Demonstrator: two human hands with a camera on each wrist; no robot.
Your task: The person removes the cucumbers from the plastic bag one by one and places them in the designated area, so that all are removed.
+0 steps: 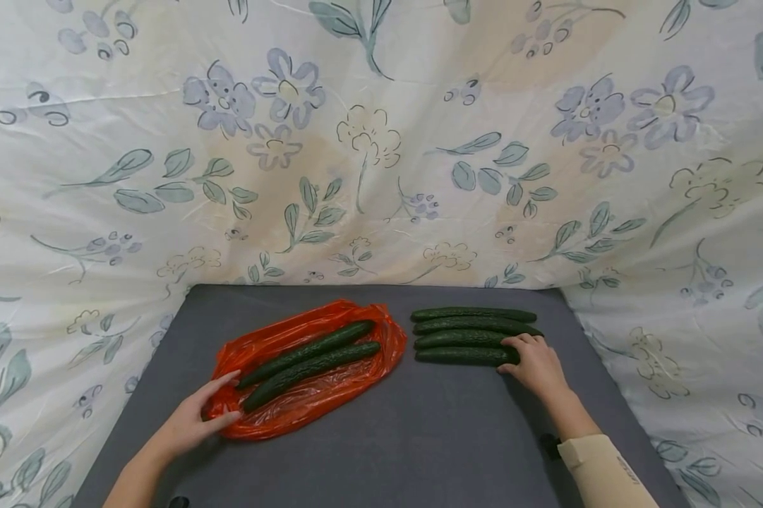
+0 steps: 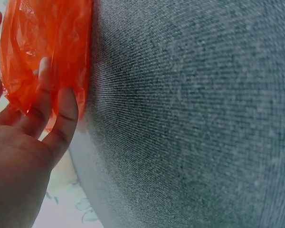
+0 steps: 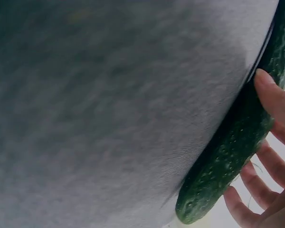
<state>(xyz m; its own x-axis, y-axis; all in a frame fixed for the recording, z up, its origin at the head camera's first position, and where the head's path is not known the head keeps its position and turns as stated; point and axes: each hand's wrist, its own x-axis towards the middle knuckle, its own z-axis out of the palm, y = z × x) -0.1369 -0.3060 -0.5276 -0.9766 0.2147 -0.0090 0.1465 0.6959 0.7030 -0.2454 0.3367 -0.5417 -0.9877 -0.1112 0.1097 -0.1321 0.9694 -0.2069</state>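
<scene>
While I stood watching, a person's right hand [image 1: 538, 363] held the right end of the front cucumber [image 1: 457, 355], its thumb on the near side and its other fingers bent around the far side, close up to the next one in line. That was the nearest in a row of four cucumbers [image 1: 473, 315], lying side by side on the grey counter [image 1: 419, 437], just to the right of a crinkly red bag [image 1: 330, 402]. Two more cucumbers [image 1: 311, 376] lay slanted on the bag, and I couldn't tell if they were partly inside it. The left hand [image 1: 187, 416] was at the bag's near left end, with its thumb and fingers spread apart, touching the plastic but not pinching it. To me, the step looked like minding one cucumber at the row while the left hand steadied the bag. I couldn't tell if the front one was being put down or picked up. If down, the next move called for letting go softly, so nothing rolled. If up, it called for a snug squeeze and a slow lift, because something so long could tip when held by one end.
</scene>
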